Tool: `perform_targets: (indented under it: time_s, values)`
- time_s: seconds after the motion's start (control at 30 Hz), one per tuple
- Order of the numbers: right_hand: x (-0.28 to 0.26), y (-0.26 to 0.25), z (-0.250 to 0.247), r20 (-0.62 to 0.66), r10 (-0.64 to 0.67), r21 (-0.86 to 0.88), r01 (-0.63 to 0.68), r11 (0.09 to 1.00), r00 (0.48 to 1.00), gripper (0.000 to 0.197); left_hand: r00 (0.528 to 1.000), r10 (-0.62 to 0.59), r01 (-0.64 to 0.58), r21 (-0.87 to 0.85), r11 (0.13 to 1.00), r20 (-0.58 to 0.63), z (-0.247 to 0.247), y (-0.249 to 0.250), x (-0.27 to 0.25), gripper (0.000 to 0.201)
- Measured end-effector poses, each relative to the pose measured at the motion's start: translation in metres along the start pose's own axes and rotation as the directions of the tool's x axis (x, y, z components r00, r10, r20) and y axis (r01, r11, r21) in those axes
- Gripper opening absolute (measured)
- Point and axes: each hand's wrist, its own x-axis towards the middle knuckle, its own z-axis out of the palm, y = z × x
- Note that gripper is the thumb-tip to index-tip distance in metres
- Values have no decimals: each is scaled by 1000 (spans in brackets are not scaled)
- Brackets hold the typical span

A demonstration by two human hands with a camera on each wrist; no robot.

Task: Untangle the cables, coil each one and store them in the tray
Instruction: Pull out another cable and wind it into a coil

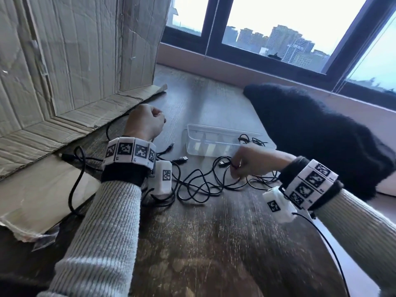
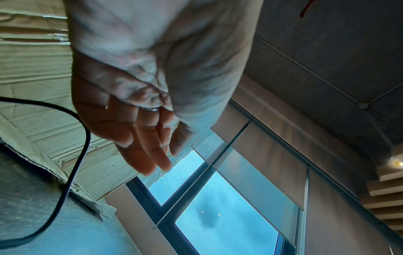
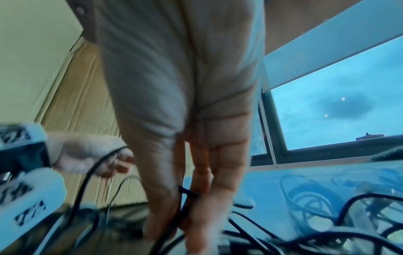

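Right hand [image 1: 246, 161] is pinching black cables [image 1: 205, 183] tangled mid-frame on counter [image 1: 214, 243], just below clear tray [image 1: 214, 140]. Left hand [image 1: 145, 123] is being held raised, fingers relaxed, gripping nothing, center-left.

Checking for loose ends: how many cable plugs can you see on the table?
3, maybe more hidden in the tangle: one beside the left hand, one before the tray, one by the right hand.
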Motion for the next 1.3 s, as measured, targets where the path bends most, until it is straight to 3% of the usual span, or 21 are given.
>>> perform_targets:
  time_s: [0.07, 0.13, 0.2, 0.27, 0.33, 0.4, 0.43, 0.53, 0.63, 0.7, 0.77, 0.8, 0.87, 0.97, 1.07, 1.13, 1.2, 1.3]
  values:
    - [-10, -3, -16, -208, -16, 252, 69, 965, 978, 2, 999, 29, -28, -39, 999, 17, -4, 7, -5, 16]
    - [-20, -6, -34, -428, 42, 470, 183, 864, 903, 9, 995, 85, -81, -70, 994, 51, -6, 20, -11, 15]
    - [-26, -12, -44, -543, 81, 588, 310, 747, 836, 13, 972, 175, -161, -98, 982, 158, -6, 36, -18, 21]
    - [-26, -24, -44, -605, 70, 586, 383, 714, 793, 14, 871, 275, -178, -260, 949, 407, -4, 55, -29, 59]
    - [-22, -38, -41, -650, 28, 502, 401, 766, 760, 16, 700, 347, -84, -410, 908, 625, 2, 71, -43, 91]
    - [-20, -45, -42, -688, 15, 480, 439, 760, 725, 17, 575, 406, -98, -433, 896, 710, 10, 81, -54, 80]
    - [-20, -46, -43, -705, 27, 494, 463, 736, 709, 18, 570, 430, -125, -444, 887, 700, 14, 82, -57, 66]
    - [-26, -41, -52, -757, 64, 499, 511, 700, 651, 20, 685, 481, -196, -497, 846, 548, 13, 82, -55, 16]
    - [-36, -28, -62, -745, 129, 543, 482, 688, 654, 20, 781, 451, -216, -490, 844, 433, -1, 79, -44, 21]
    - [-41, -17, -62, -651, 129, 500, 295, 814, 748, 29, 843, 440, -245, -506, 827, 311, -13, 81, -38, 21]
    - [-42, -13, -48, -397, 105, 451, 94, 888, 912, 54, 859, 457, -282, -530, 800, 232, -25, 90, -35, 21]
    - [-40, -16, -39, -272, 93, 478, 50, 877, 958, 66, 846, 480, -303, -534, 789, 230, -31, 97, -36, 21]
    - [-33, -26, -23, -172, 37, 605, 76, 793, 984, 81, 805, 528, -337, -524, 782, 270, -37, 111, -37, 21]
    - [-21, -41, -25, -277, 27, 729, 192, 657, 961, 87, 759, 572, -381, -501, 777, 311, -39, 126, -41, 22]
    - [-17, -48, -48, -464, 135, 771, 324, 549, 875, 62, 771, 571, -415, -457, 787, 282, -36, 129, -41, 24]
    - [-21, -45, -62, -564, 174, 693, 348, 631, 807, 39, 792, 553, -412, -441, 797, 259, -34, 126, -39, 27]
    - [-27, -35, -69, -607, 173, 635, 343, 692, 776, 22, 810, 524, -375, -455, 808, 263, -34, 124, -35, 33]
    - [-39, -24, -70, -644, 206, 641, 374, 670, 736, 16, 825, 491, -330, -465, 822, 282, -34, 119, -27, 27]
